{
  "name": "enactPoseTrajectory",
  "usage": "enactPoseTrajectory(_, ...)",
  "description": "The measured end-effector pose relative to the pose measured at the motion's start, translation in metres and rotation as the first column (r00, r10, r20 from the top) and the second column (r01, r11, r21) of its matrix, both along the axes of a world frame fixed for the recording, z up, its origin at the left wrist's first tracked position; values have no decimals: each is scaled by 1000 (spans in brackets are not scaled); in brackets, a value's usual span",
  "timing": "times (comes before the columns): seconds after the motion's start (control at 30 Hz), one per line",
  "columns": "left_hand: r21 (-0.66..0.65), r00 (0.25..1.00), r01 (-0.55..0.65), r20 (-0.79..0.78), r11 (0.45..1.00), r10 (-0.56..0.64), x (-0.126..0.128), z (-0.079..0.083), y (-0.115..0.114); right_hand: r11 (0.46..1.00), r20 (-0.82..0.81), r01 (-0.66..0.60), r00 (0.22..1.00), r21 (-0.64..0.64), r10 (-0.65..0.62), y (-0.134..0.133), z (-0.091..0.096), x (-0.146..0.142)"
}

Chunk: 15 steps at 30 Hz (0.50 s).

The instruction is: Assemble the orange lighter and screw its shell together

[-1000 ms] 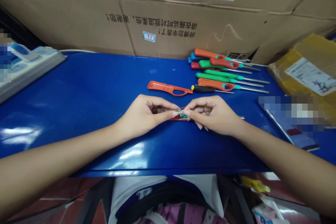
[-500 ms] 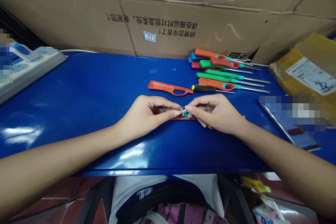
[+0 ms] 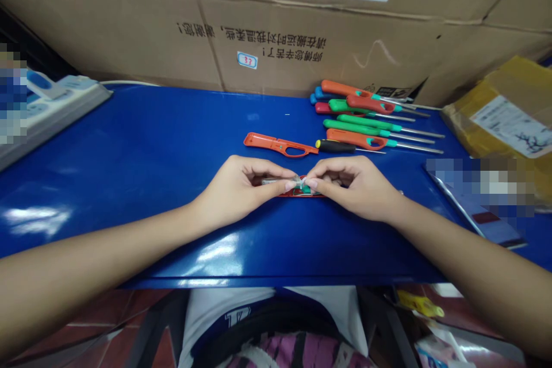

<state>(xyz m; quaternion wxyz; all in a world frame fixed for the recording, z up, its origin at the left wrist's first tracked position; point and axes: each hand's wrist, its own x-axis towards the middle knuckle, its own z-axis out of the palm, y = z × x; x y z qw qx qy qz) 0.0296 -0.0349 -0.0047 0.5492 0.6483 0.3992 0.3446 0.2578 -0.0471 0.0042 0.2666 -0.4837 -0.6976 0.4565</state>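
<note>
My left hand [image 3: 239, 190] is closed around a clear fuel tank [image 3: 269, 182] of a stick lighter, with thumb and forefinger near its right end. Thumb and forefinger of my right hand [image 3: 357, 187] pinch at that same end, where a tiny pale part shows; what exactly they grip is too small to name. Just beneath the fingertips lies a red-orange lighter shell half [image 3: 285, 195] with a teal-green piece [image 3: 306, 190] in it, largely hidden by the hands. Beyond them rest the other orange shell half [image 3: 261, 141] and a black-and-yellow screwdriver [image 3: 338, 146].
Several stick lighters [image 3: 360, 134] in orange, green, blue and red lie at the back right. A big cardboard box [image 3: 142, 40] stands along the back edge. A yellow-taped parcel [image 3: 487, 89] and a flat packet [image 3: 478, 207] are to the right, a pale device [image 3: 64, 100] to the left.
My right hand's fingers have curled in closer at the end of the fuel tank, and its lower fingers are now tucked out of sight. My left hand stays almost still.
</note>
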Motion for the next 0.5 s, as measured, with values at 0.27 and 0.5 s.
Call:
enactPoseTrajectory(0.27, 302, 978, 60, -208, 951, 5, -7, 10, 0, 952, 138, -59, 990, 299, 18, -2, -2, 4)
enactPoseTrajectory(0.5, 397, 890, 333, -433, 855, -145, -19, 15, 8, 731, 444, -352, 893, 585, 75, 3, 0, 17)
